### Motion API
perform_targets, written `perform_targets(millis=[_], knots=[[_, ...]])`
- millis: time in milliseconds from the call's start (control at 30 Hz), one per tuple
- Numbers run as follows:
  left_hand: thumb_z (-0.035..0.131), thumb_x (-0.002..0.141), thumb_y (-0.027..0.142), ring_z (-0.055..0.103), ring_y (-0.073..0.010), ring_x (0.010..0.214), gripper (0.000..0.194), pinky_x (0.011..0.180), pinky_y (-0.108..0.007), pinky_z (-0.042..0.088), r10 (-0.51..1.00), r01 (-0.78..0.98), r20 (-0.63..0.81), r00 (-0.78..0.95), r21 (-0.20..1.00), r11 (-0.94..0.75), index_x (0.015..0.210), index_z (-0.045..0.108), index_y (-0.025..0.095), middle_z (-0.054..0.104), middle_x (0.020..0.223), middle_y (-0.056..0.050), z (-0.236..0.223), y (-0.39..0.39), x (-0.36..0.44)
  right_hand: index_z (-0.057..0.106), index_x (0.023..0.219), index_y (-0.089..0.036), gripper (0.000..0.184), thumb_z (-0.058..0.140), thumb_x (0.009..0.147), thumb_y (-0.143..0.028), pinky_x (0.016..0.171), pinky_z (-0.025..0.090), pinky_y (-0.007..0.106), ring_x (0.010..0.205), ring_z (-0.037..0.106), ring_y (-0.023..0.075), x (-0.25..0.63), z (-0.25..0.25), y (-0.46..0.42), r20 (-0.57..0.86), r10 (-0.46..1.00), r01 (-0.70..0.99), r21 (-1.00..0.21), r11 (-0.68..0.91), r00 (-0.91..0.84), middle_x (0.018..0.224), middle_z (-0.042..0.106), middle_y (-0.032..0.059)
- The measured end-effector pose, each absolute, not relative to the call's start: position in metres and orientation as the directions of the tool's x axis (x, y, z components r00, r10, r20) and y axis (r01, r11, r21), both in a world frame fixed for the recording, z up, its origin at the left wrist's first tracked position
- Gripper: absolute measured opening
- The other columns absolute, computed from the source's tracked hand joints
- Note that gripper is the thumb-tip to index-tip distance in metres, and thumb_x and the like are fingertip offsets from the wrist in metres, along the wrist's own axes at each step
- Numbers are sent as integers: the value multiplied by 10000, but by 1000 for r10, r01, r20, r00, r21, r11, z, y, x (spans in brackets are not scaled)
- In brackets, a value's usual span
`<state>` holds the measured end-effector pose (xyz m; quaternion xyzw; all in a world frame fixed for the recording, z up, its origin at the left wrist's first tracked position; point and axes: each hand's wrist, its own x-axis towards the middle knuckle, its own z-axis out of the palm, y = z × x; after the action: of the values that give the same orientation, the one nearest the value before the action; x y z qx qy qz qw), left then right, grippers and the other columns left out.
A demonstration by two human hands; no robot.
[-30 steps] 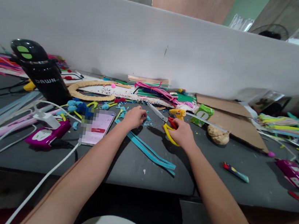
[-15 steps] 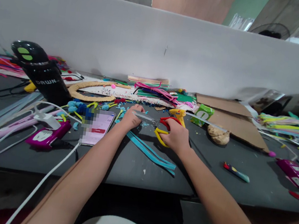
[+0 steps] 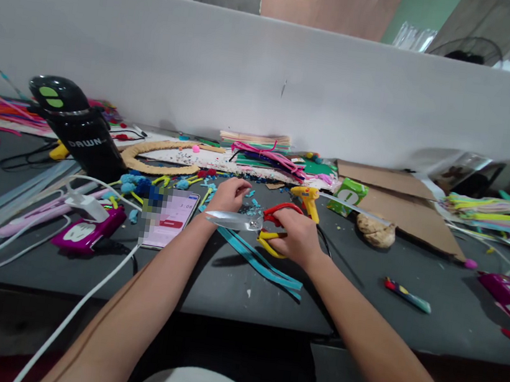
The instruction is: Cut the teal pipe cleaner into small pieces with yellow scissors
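My right hand [image 3: 296, 237] grips a pair of scissors [image 3: 237, 220] by its red and yellow handles. The metal blades point left and pass in front of my left wrist. My left hand [image 3: 230, 195] rests just beyond them, fingers curled; whatever they hold is hidden. Long turquoise strips [image 3: 264, 265] run along the tabletop from beneath my left wrist toward the right. Small cut turquoise bits [image 3: 254, 203] lie scattered beside my left fingers.
A phone [image 3: 170, 220] lies left of my left forearm, near a purple power adapter [image 3: 90, 229] with white cables and a black tumbler [image 3: 81, 137]. To the right are a yellow glue gun [image 3: 309, 199], green box [image 3: 348, 196], cardboard [image 3: 413, 221] and a cutter [image 3: 407, 295].
The scissors have come back toward me and swung so their blades lie over my left wrist instead of at my left fingers. My left hand stays about where it was, fingers more curled.
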<state>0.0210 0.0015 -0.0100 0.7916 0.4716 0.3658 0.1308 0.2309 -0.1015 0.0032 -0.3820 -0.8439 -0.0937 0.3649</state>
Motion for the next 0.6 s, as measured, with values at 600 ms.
perform_targets(millis=[600], knots=[[560, 812, 206, 605, -164, 783, 167, 725, -266, 472, 833, 622, 461, 306, 566, -541, 895, 701, 172, 681, 850, -59, -17, 3, 17, 560, 952, -214, 317, 715, 685, -283, 733, 451, 295, 806, 545, 185, 228, -3, -101, 669, 679, 633, -392, 667, -302, 902, 595, 48]])
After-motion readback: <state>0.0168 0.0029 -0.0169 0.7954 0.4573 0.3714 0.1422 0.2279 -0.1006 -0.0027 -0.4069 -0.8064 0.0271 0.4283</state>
